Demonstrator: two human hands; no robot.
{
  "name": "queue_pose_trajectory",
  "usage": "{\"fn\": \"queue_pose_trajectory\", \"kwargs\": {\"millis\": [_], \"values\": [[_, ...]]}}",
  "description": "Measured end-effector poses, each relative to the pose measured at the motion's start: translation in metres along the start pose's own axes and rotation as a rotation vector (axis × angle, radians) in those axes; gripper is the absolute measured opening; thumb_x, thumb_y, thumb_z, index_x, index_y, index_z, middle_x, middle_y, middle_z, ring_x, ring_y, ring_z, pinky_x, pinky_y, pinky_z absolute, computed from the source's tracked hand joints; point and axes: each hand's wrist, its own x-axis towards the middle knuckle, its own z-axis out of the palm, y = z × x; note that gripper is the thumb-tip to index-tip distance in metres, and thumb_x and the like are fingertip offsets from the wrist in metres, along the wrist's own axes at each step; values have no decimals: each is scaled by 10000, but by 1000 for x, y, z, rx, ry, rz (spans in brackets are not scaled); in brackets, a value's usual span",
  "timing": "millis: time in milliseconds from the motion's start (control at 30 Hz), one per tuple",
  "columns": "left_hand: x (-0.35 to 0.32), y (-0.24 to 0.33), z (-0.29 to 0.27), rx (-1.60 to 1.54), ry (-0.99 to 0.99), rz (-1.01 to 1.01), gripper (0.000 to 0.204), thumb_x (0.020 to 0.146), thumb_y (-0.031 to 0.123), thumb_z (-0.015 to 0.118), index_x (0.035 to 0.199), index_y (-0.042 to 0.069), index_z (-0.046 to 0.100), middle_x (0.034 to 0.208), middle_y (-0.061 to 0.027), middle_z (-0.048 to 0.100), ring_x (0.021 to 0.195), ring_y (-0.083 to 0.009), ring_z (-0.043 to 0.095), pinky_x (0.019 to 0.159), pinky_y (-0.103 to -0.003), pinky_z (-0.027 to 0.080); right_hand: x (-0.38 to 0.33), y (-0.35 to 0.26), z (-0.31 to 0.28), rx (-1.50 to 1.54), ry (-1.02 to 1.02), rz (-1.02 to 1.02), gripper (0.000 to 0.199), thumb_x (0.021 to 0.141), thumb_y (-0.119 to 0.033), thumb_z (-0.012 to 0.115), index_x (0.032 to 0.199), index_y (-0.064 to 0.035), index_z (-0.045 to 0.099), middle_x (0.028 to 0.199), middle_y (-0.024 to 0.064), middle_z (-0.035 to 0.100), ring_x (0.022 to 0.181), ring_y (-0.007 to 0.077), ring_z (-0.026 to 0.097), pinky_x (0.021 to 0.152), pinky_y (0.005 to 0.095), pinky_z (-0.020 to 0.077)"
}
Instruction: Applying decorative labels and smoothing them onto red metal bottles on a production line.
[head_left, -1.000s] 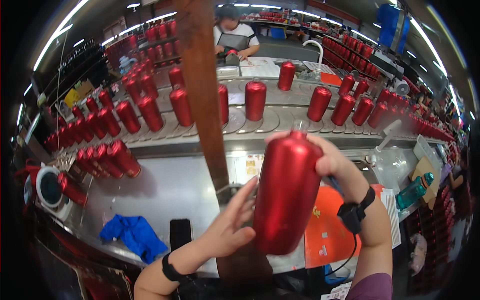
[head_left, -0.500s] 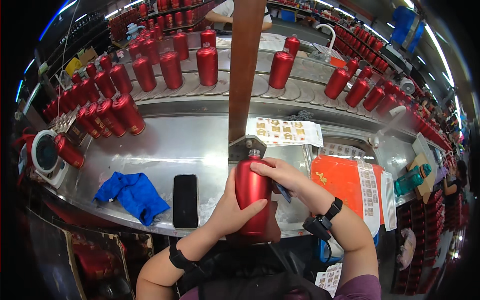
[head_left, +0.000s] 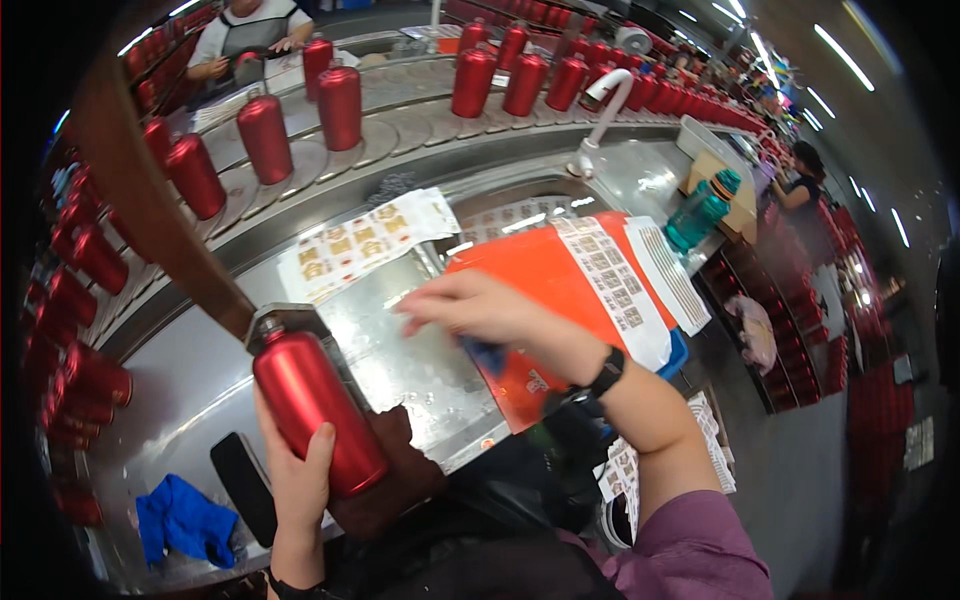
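A glossy red bottle [head_left: 315,400] with a clear neck leans slightly in my left hand [head_left: 298,480], which is wrapped round its lower left side. My right hand [head_left: 470,308] is off the bottle, in front of the orange sheet, blurred by motion. A small dark blue thing [head_left: 485,354] shows under its palm, seemingly held by the lower fingers; its kind is not clear. White sheets of gold-printed labels [head_left: 370,240] lie on the metal bench beyond. Another strip of labels [head_left: 603,270] rests across the orange sheet [head_left: 520,265].
Red bottles [head_left: 265,140] stand on a curved conveyor [head_left: 400,130] behind the bench. A brown post [head_left: 165,190] rises at left. A phone [head_left: 243,485] and blue cloth [head_left: 185,520] lie near the left edge. A faucet [head_left: 605,110] and teal bottle [head_left: 703,212] stand right; a person [head_left: 250,40] sits opposite.
My right hand has let go of the red bottle's upper part and moved right toward the orange sheet. My left hand keeps the bottle. The view has turned to the right.
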Motion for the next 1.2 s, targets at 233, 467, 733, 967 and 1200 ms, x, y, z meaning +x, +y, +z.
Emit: {"fn": "queue_pose_trajectory", "kwargs": {"millis": [233,467,733,967,1200], "values": [[12,-23,34,34,37,80,810,896,238,615,1560,9,213,1526,-165,356,1377,-265,379,1157,-365,261,-145,110,-234,-245,703,233,236,874,-244,720,896,-13,758,796,45,723,686,110,635,665,257,483],[12,-35,52,70,92,64,808,917,382,616,1550,24,264,1509,-164,384,1372,-274,388,1144,-386,283,-149,132,-307,-467,771,402,256,827,-233,749,893,14,757,758,39,705,645,99,594,629,265,462],[18,-49,64,6,61,57,813,925,388,618,1555,26,253,1493,-150,401,1342,-257,423,1130,-367,305,-114,125,-343,-750,518,465,232,809,-209,787,929,-12,763,807,40,712,742,105,622,684,261,481],[19,-67,69,-8,98,33,724,957,259,557,1564,30,235,1493,-159,403,1321,-244,443,1120,-346,317,-175,157,-316,-703,703,602,524,689,-478,853,796,18,723,706,97,682,638,160,614,596,317,484],[11,-70,88,-100,72,4,671,991,225,536,1560,27,241,1497,-143,397,1323,-229,436,1122,-343,310,-224,191,-280,-792,896,544,562,619,-490,886,797,-16,643,752,103,658,685,208,620,624,321,486]]}}
